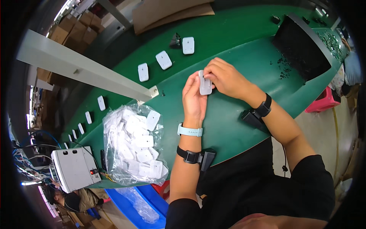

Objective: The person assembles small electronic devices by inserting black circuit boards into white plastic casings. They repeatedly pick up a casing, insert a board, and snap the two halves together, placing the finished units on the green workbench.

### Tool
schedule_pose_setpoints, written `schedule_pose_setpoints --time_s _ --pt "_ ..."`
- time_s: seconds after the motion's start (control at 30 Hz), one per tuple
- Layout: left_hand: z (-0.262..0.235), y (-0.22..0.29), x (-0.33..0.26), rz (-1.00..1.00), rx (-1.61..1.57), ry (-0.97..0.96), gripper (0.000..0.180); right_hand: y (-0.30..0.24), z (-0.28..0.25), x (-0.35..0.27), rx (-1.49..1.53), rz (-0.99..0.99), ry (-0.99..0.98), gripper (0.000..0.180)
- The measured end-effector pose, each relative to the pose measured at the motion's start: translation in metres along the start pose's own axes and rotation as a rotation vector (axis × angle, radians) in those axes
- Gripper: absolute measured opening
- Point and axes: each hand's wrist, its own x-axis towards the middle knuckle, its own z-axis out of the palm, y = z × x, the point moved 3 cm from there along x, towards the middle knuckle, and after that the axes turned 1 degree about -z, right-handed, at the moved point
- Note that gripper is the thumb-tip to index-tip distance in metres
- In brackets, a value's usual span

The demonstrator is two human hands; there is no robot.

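A small white plastic casing [205, 84], a rounded rectangle, is held upright above the green table. My left hand [195, 100] grips it along its left side and lower end, thumb against the edge. Over its upper end my right hand [228, 79] is closed, thumb and fingertips pinched against the face. Whatever is between those right fingertips is hidden or too small to name. Left of my left forearm lies a clear plastic bag [134, 143] full of similar white casings. Small black pieces [284, 68] are scattered on the table to the right of my right hand.
A black tray [305, 47] stands at the right. More white casings [164, 60] lie in a spaced row along the dark green strip beyond the table [173, 103]. A white metal post [87, 66] slants across the left, above a grey-white box [75, 168]. A blue bin [139, 206] sits below.
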Motion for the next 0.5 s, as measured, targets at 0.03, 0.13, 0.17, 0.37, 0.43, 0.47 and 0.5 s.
schedule_pose_setpoints --time_s 0.03,0.13,0.17,0.37,0.43,0.47,0.5 --pt "0.0004 -0.0017 0.0002 -0.006 0.017 0.01 0.031 0.0 0.0008 -0.0026 -0.002 -0.012 0.0 0.01" --pt "0.0019 -0.0033 -0.0001 -0.001 0.006 0.017 0.029 -0.0012 0.0014 -0.0067 -0.005 -0.042 0.017 0.012" --pt "0.0029 -0.0034 -0.0003 0.004 -0.009 0.017 0.028 -0.0015 -0.0008 -0.0073 -0.005 -0.044 0.02 0.012" --pt "0.0071 -0.004 0.001 0.018 -0.01 0.022 0.024 0.0001 -0.0026 -0.0118 -0.038 -0.024 0.035 0.015" --pt "0.0023 -0.0052 0.0015 0.036 0.012 0.024 0.023 -0.0011 -0.0011 -0.0103 -0.048 -0.03 0.037 0.015" --pt "-0.0003 -0.0059 0.0007 0.044 0.023 0.024 0.023 -0.0019 0.0004 -0.0107 -0.054 -0.031 0.042 0.015" --pt "-0.001 -0.0058 0.001 0.057 0.041 0.02 0.022 -0.0026 -0.0004 -0.0102 -0.066 -0.035 0.049 0.016"
